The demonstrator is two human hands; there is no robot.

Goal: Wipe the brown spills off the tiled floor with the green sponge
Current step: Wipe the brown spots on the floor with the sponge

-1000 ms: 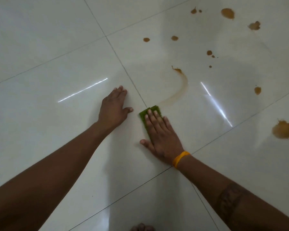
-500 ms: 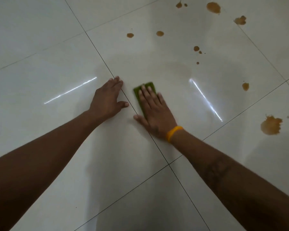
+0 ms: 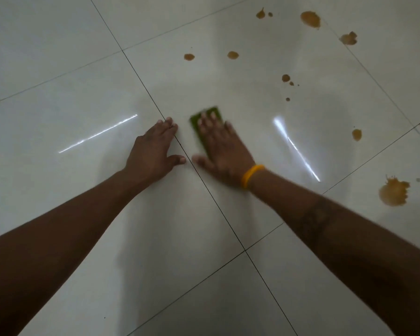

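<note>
Centrally, right hand (image 3: 224, 151) pressing flat fingers on green sponge (image 3: 205, 123), left hand (image 3: 153, 151) lying open on tiled floor (image 3: 58, 93), brown spills (image 3: 394, 192) dotting frame's right.

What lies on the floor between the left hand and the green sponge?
In the head view, only bare tile and a dark grout line separate the left hand from the green sponge; no spill there.

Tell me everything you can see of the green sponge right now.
The green sponge is a flat, rectangular pad that looks like coarse scouring material, blurred in this frame. It lies flat on the pale glossy tiled floor, just right of a dark grout line. The right hand presses on it with straight fingers and covers most of it; only its far end and left edge show. No brown spills touch it.
</note>
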